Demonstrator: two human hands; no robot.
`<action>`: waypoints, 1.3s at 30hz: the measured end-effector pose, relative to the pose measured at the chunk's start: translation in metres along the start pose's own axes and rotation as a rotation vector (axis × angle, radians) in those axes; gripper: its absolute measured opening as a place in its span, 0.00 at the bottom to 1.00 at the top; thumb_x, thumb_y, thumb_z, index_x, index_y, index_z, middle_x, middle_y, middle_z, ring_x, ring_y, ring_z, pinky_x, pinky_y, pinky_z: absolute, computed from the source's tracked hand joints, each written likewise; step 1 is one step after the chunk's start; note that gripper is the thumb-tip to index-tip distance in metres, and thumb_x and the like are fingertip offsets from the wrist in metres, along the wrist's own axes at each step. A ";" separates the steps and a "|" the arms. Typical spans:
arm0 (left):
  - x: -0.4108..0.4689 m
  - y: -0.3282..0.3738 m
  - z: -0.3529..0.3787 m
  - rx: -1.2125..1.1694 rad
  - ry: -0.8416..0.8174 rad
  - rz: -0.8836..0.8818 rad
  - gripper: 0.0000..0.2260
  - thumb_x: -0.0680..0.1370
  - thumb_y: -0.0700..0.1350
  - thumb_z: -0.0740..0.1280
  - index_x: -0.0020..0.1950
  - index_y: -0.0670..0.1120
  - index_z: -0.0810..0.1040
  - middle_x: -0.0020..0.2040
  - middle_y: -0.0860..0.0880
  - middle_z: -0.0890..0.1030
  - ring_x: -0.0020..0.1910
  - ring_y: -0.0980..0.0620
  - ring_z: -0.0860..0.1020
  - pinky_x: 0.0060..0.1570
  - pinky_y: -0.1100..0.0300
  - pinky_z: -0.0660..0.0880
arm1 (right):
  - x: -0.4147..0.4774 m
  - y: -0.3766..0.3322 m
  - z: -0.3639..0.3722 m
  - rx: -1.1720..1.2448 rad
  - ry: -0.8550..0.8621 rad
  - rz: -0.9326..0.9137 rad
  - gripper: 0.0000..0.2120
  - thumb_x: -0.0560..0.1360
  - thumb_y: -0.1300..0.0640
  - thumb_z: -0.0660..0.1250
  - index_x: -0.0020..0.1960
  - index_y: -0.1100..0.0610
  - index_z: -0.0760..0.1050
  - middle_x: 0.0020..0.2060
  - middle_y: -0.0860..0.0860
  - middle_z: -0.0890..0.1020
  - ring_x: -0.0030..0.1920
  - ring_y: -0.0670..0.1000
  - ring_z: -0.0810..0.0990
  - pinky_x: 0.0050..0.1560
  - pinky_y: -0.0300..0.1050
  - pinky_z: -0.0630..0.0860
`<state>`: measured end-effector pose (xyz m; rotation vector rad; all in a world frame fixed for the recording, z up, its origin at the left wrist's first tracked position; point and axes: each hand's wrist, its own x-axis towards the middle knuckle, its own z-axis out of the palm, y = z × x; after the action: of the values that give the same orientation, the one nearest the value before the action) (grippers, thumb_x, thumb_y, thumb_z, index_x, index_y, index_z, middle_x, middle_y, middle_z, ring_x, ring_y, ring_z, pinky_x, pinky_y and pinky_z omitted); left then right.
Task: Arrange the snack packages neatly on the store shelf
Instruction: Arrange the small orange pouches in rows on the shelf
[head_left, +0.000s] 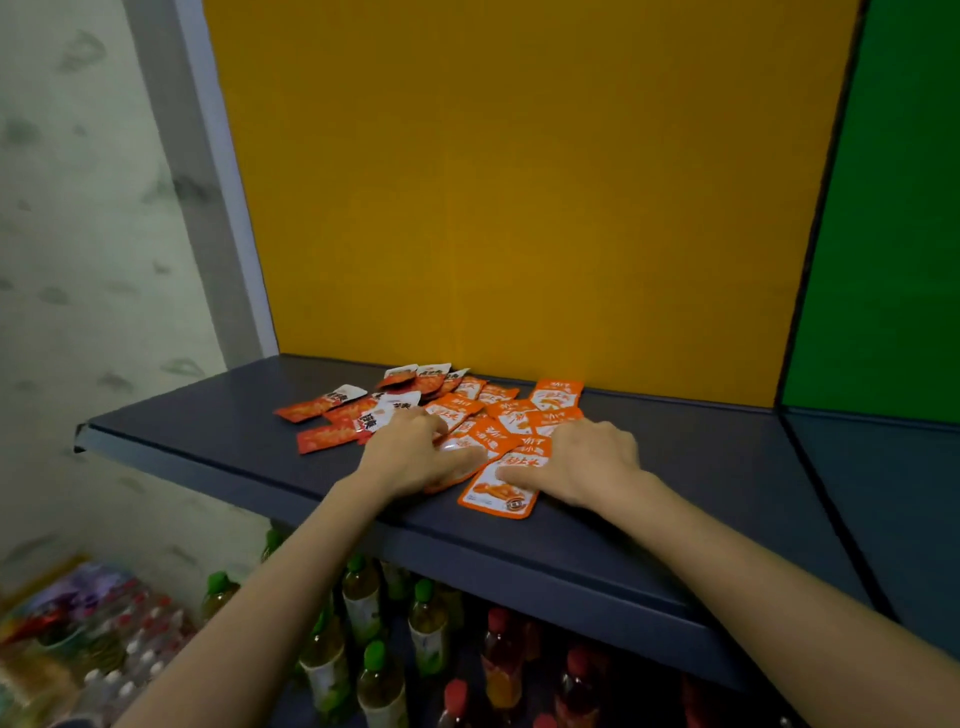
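Observed: the snack packets lie in a loose, overlapping heap on the shelf (701, 467), red packets (332, 415) to the left, orange packets (556, 397) centre and back. None is squared up or in a row.

My left hand (415, 449) rests on the seam between the two kinds, fingers bent over the heap. My right hand (592, 460) sits on the orange side, thumb laid flat on the front packet (496, 493), fingers bent down behind it. The fingertips of both hands are hidden, so I cannot tell whether either pinches a packet or only presses.

Risks, as I judge them:
- The front packet lies close to the shelf's front lip. A pull toward me would likely tip it over, down among the bottles (426, 629) below.
- The packets look glossy and slick. Pressing and sliding may fan the heap out instead of gathering it.
- With my left hand across both kinds, a sweep could mix red into orange.
- Bunching too many together may crease them or flip some face down.
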<state>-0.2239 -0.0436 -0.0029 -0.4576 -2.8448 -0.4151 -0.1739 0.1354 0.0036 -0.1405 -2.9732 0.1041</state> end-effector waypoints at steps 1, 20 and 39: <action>0.004 0.000 0.003 0.000 -0.006 0.009 0.27 0.67 0.70 0.64 0.37 0.44 0.74 0.42 0.48 0.71 0.53 0.47 0.73 0.41 0.57 0.64 | 0.001 0.000 0.001 0.010 -0.001 0.012 0.38 0.64 0.24 0.57 0.50 0.57 0.76 0.51 0.53 0.81 0.53 0.54 0.79 0.42 0.45 0.68; 0.034 -0.007 -0.003 -0.397 -0.186 0.065 0.28 0.67 0.55 0.75 0.60 0.46 0.67 0.56 0.51 0.74 0.52 0.53 0.73 0.50 0.59 0.71 | 0.007 0.041 -0.013 0.783 -0.100 0.279 0.11 0.71 0.47 0.71 0.40 0.55 0.82 0.39 0.49 0.85 0.38 0.43 0.80 0.40 0.38 0.74; 0.077 -0.031 0.001 -0.004 -0.266 -0.067 0.42 0.67 0.66 0.69 0.70 0.40 0.61 0.70 0.40 0.67 0.69 0.41 0.65 0.68 0.45 0.65 | 0.032 0.026 0.007 0.267 -0.031 0.485 0.42 0.62 0.29 0.68 0.65 0.56 0.66 0.62 0.53 0.75 0.60 0.53 0.76 0.55 0.50 0.76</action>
<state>-0.3052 -0.0509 0.0097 -0.4495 -3.1238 -0.3990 -0.2040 0.1641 0.0000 -0.8227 -2.8505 0.5589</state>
